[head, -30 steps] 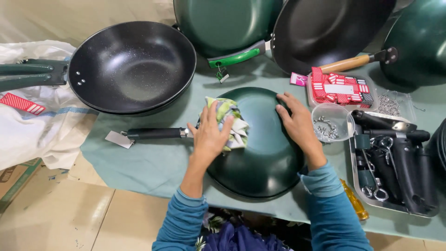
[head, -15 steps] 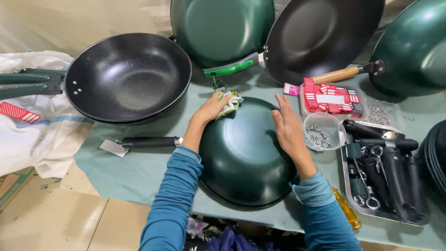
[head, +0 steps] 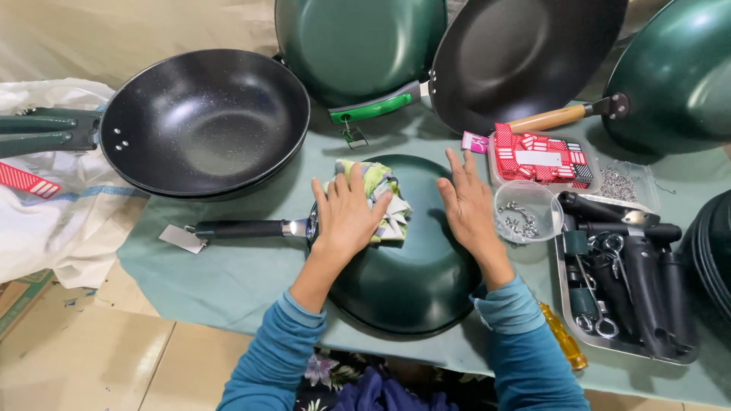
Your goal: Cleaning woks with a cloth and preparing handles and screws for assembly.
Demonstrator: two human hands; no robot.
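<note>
A dark green pan (head: 403, 281) lies upside down on the green cloth-covered table (head: 221, 281) in front of me, its black handle (head: 240, 228) pointing left. My left hand (head: 346, 213) presses a crumpled patterned rag (head: 384, 202) onto the pan's upturned bottom near its far left edge. My right hand (head: 468, 209) lies flat with fingers spread on the pan's far right side, holding nothing.
A black wok (head: 202, 122) sits at the left. More pans stand at the back: a green one (head: 358, 46), a black one with a wooden handle (head: 525, 53), and a green one (head: 678, 76). At the right are a red-and-white box (head: 537, 156), a clear cup of screws (head: 521, 213), a metal tray of handles (head: 628, 281) and a yellow screwdriver (head: 563, 346).
My left hand with the rag moved from the pan's middle up to its far edge and now sits back on the far left part. My right hand stays resting on the pan.
</note>
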